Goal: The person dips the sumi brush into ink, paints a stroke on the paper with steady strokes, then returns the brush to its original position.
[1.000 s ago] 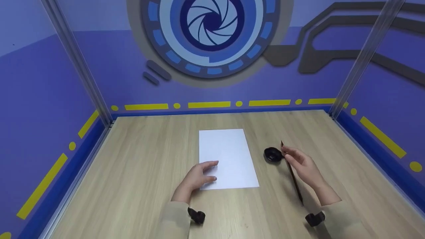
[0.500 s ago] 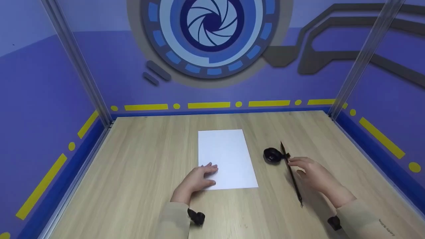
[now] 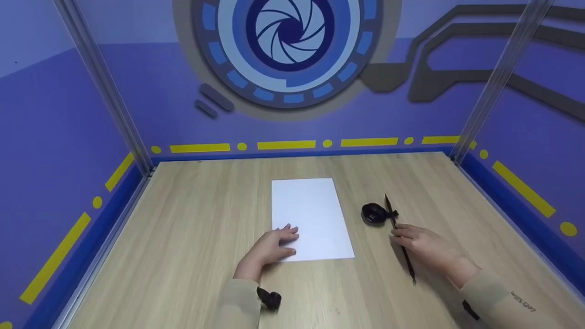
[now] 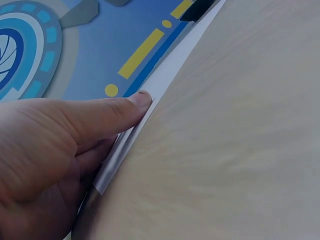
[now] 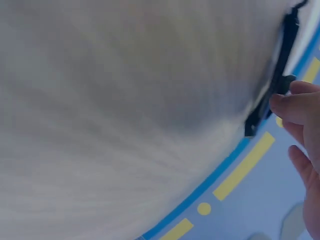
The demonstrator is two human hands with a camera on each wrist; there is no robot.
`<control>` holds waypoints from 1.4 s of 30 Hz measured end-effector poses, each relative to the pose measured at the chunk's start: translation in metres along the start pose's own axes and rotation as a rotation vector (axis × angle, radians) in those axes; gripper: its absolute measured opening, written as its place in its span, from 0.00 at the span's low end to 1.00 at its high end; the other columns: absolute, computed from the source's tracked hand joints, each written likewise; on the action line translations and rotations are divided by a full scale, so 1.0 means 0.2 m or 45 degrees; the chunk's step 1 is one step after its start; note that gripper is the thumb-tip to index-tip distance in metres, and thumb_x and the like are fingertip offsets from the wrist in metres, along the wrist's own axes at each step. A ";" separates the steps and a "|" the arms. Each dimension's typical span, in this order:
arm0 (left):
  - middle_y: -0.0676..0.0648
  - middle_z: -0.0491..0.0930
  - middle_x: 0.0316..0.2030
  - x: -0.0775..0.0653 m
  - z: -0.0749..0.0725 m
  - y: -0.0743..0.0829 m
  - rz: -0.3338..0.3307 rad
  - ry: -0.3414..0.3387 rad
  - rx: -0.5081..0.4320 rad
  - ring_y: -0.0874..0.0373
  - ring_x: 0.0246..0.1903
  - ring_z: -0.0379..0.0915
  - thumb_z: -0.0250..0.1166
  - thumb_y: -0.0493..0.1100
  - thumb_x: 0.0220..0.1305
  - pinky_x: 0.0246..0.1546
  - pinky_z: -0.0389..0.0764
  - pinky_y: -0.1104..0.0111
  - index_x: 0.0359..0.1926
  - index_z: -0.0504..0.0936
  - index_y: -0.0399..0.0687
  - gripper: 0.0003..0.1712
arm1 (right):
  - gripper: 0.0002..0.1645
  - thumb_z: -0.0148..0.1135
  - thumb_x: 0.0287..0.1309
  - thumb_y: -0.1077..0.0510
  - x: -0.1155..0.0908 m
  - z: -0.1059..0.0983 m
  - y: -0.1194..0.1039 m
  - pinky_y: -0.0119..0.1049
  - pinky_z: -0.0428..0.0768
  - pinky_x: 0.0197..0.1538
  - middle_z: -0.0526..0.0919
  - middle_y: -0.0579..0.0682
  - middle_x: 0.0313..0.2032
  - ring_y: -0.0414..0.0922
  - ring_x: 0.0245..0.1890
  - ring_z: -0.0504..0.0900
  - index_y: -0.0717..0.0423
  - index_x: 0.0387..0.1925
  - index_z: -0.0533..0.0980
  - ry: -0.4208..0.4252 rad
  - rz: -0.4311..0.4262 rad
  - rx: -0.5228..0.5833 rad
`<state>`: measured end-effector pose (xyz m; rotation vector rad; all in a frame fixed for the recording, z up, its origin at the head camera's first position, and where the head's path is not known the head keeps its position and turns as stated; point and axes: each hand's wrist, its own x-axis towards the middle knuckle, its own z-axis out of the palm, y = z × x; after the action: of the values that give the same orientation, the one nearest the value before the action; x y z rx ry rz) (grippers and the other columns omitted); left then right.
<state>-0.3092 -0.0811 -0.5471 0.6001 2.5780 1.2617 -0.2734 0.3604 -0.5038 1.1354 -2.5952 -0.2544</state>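
"Pale wood-grain worktop [image 3: 192,219]: what's there?"

"One white rectangular paper sheet [image 3: 311,210], partly hidden by the left hand [image 3: 267,249], fingers spread; one round black dish [image 3: 373,214]; beside it, one slim dark brush [image 3: 405,256]."

"Right hand [image 3: 429,249]?"

"Fingers touch the brush; whether pinching, I can't tell."

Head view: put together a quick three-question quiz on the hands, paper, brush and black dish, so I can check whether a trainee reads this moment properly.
1. True or false: the black dish stands between the white sheet and the brush.
2. Multiple choice: what is the right hand touching?
A) the rim of the dish
B) the brush
C) the white sheet
3. Fill in: the left hand covers the near ____ corner of the white sheet.

Key: 1. True. 2. B. 3. Left.
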 end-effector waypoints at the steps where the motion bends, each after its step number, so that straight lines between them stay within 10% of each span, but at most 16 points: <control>1: 0.48 0.70 0.74 0.00 0.00 0.00 0.002 0.002 -0.001 0.45 0.80 0.54 0.69 0.38 0.66 0.82 0.52 0.47 0.66 0.79 0.42 0.27 | 0.29 0.70 0.51 0.75 0.00 0.00 0.01 0.48 0.86 0.58 0.85 0.57 0.58 0.56 0.58 0.84 0.60 0.57 0.82 0.012 -0.031 -0.018; 10: 0.49 0.70 0.74 0.00 0.00 0.01 -0.007 0.008 0.008 0.47 0.80 0.54 0.69 0.37 0.66 0.81 0.53 0.47 0.66 0.79 0.42 0.27 | 0.27 0.70 0.50 0.72 0.00 0.06 0.05 0.47 0.86 0.58 0.85 0.55 0.58 0.54 0.58 0.84 0.59 0.55 0.83 0.003 -0.131 -0.114; 23: 0.48 0.71 0.73 0.00 0.00 0.00 0.012 0.010 -0.022 0.44 0.80 0.54 0.69 0.37 0.66 0.82 0.50 0.45 0.64 0.80 0.41 0.26 | 0.31 0.70 0.38 0.71 -0.02 0.13 0.08 0.42 0.86 0.54 0.87 0.54 0.54 0.52 0.54 0.85 0.58 0.52 0.84 0.260 -0.248 -0.166; 26: 0.48 0.71 0.73 0.00 0.00 0.00 0.008 0.010 -0.020 0.44 0.80 0.54 0.69 0.37 0.66 0.82 0.50 0.45 0.64 0.80 0.41 0.26 | 0.27 0.66 0.41 0.71 -0.01 0.12 0.09 0.41 0.85 0.55 0.88 0.54 0.52 0.51 0.53 0.87 0.60 0.50 0.84 0.402 -0.250 -0.185; 29: 0.48 0.71 0.73 0.00 0.00 0.00 0.011 0.013 -0.009 0.44 0.79 0.55 0.69 0.37 0.65 0.82 0.50 0.45 0.64 0.80 0.41 0.26 | 0.17 0.53 0.65 0.68 0.02 0.11 0.10 0.32 0.78 0.68 0.89 0.54 0.50 0.47 0.56 0.86 0.61 0.48 0.85 0.577 -0.244 -0.172; 33: 0.48 0.71 0.73 0.00 0.00 0.00 0.008 0.012 -0.002 0.44 0.79 0.55 0.69 0.37 0.65 0.82 0.50 0.45 0.64 0.80 0.41 0.26 | 0.30 0.32 0.83 0.63 0.08 0.06 0.11 0.30 0.77 0.68 0.90 0.54 0.48 0.47 0.55 0.87 0.61 0.47 0.86 0.794 -0.213 -0.191; 42: 0.48 0.71 0.73 0.00 0.00 0.01 0.025 0.011 -0.008 0.45 0.79 0.55 0.69 0.37 0.66 0.81 0.51 0.45 0.64 0.80 0.41 0.26 | 0.10 0.58 0.71 0.66 0.27 -0.17 0.02 0.18 0.73 0.67 0.89 0.62 0.43 0.46 0.50 0.88 0.66 0.45 0.84 1.325 0.289 0.270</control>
<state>-0.3086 -0.0807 -0.5458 0.6219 2.5805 1.2802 -0.2998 0.3227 -0.4598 0.7105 -1.7826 0.5385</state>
